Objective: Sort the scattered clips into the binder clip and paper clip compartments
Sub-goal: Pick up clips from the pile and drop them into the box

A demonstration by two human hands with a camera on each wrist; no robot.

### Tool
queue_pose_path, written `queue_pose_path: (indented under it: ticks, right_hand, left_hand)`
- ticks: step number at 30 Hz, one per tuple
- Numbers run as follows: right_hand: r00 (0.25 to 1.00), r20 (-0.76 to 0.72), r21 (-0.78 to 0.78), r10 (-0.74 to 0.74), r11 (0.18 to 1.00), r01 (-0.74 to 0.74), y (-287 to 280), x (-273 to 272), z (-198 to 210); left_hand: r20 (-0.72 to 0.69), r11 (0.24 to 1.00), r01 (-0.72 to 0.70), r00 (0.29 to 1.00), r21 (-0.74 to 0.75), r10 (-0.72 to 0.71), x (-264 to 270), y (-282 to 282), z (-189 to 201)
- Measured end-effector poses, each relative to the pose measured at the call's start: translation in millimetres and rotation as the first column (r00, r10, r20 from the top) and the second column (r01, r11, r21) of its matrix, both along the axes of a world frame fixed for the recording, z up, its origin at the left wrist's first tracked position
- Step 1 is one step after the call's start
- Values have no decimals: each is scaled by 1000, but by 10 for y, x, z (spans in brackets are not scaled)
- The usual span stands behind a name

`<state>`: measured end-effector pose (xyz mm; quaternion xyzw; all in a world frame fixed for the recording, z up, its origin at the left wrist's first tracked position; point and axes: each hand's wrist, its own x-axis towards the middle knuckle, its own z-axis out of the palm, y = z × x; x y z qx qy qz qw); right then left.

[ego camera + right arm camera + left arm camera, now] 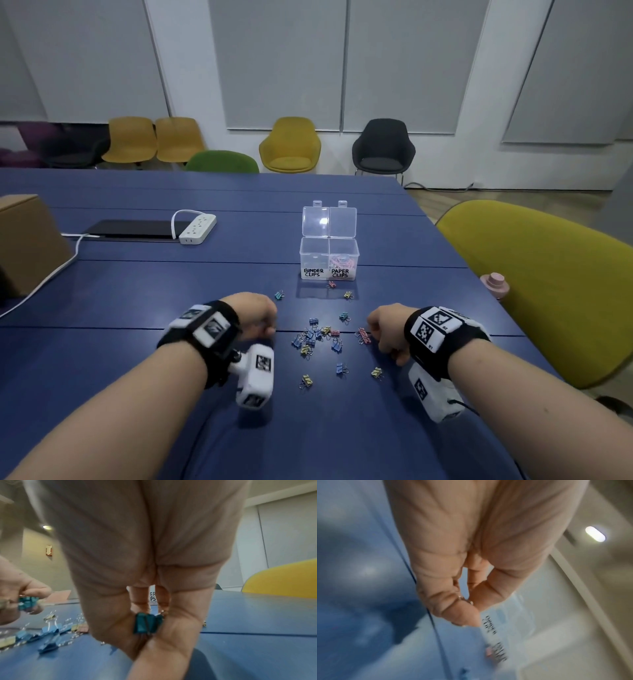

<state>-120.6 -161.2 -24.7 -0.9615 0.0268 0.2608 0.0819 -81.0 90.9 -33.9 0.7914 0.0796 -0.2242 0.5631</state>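
A wide dark-blue table point(239, 428) is stretching across the room, with yellow, green and black chairs standing behind it. Near its middle a clear plastic two-compartment box point(329, 255) is standing with its lids tilted open; the left compartment, labelled BINDER CLIPS point(313, 273), is looking bare inside, while the right one, labelled PAPER CLIPS point(340, 273), is holding pink paper clips. A person's left hand point(255, 317) is hovering just left of a scatter of small coloured binder clips point(317, 337), its fingers curled and pinching a teal binder clip point(28, 602), as the right wrist view is showing. The right hand point(387, 330) is sitting just right of the scatter, thumb and fingers pinching another teal binder clip point(148, 624). A few loose clips are lying apart, nearer the box and nearer the person.
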Motion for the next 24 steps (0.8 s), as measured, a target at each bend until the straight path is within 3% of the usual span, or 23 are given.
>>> queue_pose_path:
  ticks: [2, 5, 6, 9, 11, 13, 14, 16, 17, 19, 21, 22, 24]
  right_hand:
    - [997, -6, 119, -73, 990, 73, -65, 4, -19]
    - [972, -42, 446, -231, 866, 225, -172, -32, -59]
    - [952, -79, 576, -297, 765, 287, -197, -49, -69]
    - [861, -252, 849, -441, 326, 415, -244, -53, -102]
    - [806, -362, 896, -467, 65, 440, -257, -36, -125]
    - [768, -443, 883, -463, -77, 463, -257, -30, -127]
    - [768, -448, 882, -457, -83, 465, -251, -27, -127]
    - [799, -405, 888, -445, 17, 459, -243, -2, -137]
    - [821, -371, 884, -433, 105, 455, -238, 23, -144]
    - [861, -310, 844, -404, 300, 444, -236, 89, -143]
    - [897, -269, 765, -351, 488, 421, -232, 183, -96]
    - [913, -260, 719, -315, 568, 401, -220, 242, -52]
    - [937, -241, 640, -253, 684, 350, -180, 388, 97]
  left_hand:
    - [-218, 885, -231, 964, -404, 152, -12, 78, 60]
    - [-402, 669, -357, 911, -652, 95, -70, 138, 154]
    - [-414, 625, -368, 907, -688, 78, -87, 131, 158]
    - [-443, 532, -423, 891, -733, 99, -90, 57, 116]
    - [-479, 460, -471, 871, -753, 108, -52, 25, 67]
    - [-498, 397, -489, 863, -777, 88, 3, 13, 13]
    - [-503, 376, -490, 861, -786, 72, 28, 14, -3]
    - [-505, 393, -482, 862, -783, 50, 63, 1, 0]
    - [-495, 454, -466, 867, -760, 60, 86, -14, 15]
    - [-441, 680, -385, 892, -624, 99, 150, -65, 44]
    - [-274, 925, -229, 951, -304, 145, 255, -141, 99]
    - [-165, 986, -139, 979, -88, 123, 320, -165, 127]
    - [-20, 979, -37, 999, 199, 42, 469, -206, 230]
